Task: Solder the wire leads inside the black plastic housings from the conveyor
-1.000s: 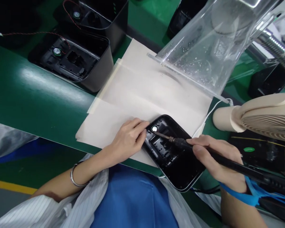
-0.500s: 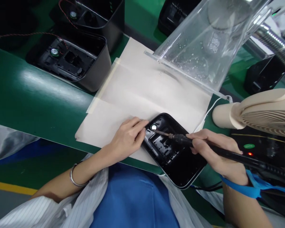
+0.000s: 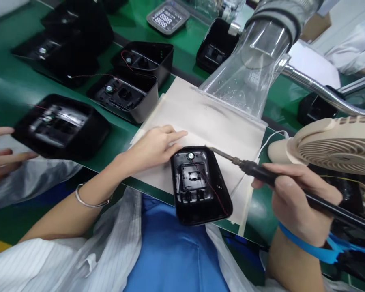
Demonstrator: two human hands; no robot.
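Note:
A black plastic housing (image 3: 197,207) lies open side up at the near edge of the paper sheet, with a small round silver part (image 3: 190,155) and a thin twisted red-and-black wire (image 3: 211,186) inside. My left hand (image 3: 153,148) is at its upper left corner, index finger stretched out above the paper and thumb apart, close to the rim. Whether the thumb touches the rim I cannot tell. In my right hand (image 3: 301,194) is a soldering iron (image 3: 255,170), held like a pen. Its metal tip reaches the housing's far right rim, clear of the round part.
A clear fume hood (image 3: 240,93) stands over the paper's far side (image 3: 194,109). A beige fan (image 3: 337,150) is at the right. Several similar black housings (image 3: 146,99) stand on the green bench. At the left, another person's hand (image 3: 6,154) is beside a tilted housing (image 3: 88,129).
The iron's tip has come away from the round part towards the right. The housing sits more upright in view, and its wire now shows. Another person's hand and housing appear at left; my view has shifted.

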